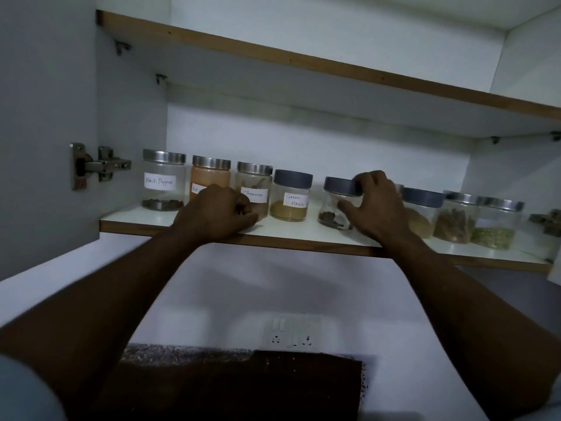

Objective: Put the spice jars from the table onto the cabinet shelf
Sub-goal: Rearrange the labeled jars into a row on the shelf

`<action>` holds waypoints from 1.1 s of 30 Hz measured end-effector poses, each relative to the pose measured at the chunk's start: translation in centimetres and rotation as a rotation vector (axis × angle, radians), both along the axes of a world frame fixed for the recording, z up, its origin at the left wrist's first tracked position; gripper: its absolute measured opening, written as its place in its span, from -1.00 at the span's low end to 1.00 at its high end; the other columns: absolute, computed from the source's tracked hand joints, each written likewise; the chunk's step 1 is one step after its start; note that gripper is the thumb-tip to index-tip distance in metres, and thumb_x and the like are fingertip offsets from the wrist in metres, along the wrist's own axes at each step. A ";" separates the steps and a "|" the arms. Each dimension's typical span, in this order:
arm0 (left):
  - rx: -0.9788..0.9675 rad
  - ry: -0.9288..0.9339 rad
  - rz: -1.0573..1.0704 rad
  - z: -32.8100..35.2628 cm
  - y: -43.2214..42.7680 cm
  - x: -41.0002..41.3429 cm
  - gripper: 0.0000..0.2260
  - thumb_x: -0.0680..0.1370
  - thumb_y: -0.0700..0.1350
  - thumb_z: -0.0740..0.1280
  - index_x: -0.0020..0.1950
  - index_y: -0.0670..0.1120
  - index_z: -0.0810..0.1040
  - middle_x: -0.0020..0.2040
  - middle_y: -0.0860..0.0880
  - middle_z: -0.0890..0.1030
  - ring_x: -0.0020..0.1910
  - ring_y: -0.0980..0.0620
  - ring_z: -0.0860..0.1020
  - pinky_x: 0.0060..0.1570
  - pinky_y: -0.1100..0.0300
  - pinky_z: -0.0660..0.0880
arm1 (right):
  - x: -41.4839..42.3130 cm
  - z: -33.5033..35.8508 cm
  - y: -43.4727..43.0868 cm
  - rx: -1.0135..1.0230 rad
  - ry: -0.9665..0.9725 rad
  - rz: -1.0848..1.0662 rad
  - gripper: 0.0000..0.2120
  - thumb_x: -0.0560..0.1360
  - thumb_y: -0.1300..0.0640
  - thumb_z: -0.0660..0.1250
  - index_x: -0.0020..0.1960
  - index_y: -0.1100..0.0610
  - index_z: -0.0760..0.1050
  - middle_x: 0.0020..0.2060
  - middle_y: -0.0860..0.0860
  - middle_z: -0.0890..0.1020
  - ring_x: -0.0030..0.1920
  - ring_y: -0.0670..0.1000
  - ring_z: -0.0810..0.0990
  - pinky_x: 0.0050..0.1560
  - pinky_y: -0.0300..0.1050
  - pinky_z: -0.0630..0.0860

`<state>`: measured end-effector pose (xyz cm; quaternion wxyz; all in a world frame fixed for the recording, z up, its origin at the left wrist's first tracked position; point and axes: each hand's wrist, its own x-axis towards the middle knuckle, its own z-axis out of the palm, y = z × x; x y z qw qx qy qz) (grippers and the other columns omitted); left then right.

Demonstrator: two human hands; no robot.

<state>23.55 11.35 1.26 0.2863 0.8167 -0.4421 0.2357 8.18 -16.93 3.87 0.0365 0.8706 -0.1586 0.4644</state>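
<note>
A grey-lidded jar (332, 205) stands on the shelf (303, 231), gripped by the right hand (376, 205), fingers over the lid and thumb on the glass. The left hand (218, 211) rests fisted at the shelf's edge, holding nothing, before the cinnamon jar (254, 183).

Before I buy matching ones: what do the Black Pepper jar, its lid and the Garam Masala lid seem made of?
Black Pepper jar: clear glass or plastic; peppercorns show through. Black Pepper lid: likely metal, silvery sheen. Garam Masala lid: probably plastic, matte grey.
</note>
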 end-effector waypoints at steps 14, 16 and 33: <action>0.078 0.016 0.032 0.0 -10.7 -3.8 -0.72 0.46 0.25 0.44 0.01 0.08 0.69 -0.07 0.08 0.68 -0.13 0.13 0.56 -0.17 0.21 0.49 | 2.6 -1.4 -0.3 0.081 -0.058 0.040 -0.21 0.30 -0.30 0.49 0.33 0.09 0.29 0.23 0.08 0.44 0.14 0.11 0.49 -0.09 0.00 0.55; 0.083 0.012 0.036 0.2 -10.9 -3.6 -0.72 0.47 0.24 0.44 0.01 0.08 0.69 -0.09 0.07 0.68 -0.13 0.12 0.56 -0.17 0.21 0.47 | 2.7 -1.5 -0.8 0.110 -0.096 0.096 -0.24 0.28 -0.24 0.49 0.32 0.08 0.31 0.24 0.06 0.43 0.10 0.10 0.51 -0.14 -0.07 0.48; 0.072 -0.007 0.005 -0.2 -11.3 -2.8 -0.76 0.47 0.21 0.45 -0.03 0.07 0.70 -0.14 0.07 0.66 -0.13 0.11 0.57 -0.16 0.18 0.48 | 3.1 -2.5 -1.8 0.283 -0.065 0.265 0.12 0.23 -0.12 0.63 0.58 0.01 0.04 0.55 0.00 0.14 0.40 0.11 0.40 0.20 -0.07 0.50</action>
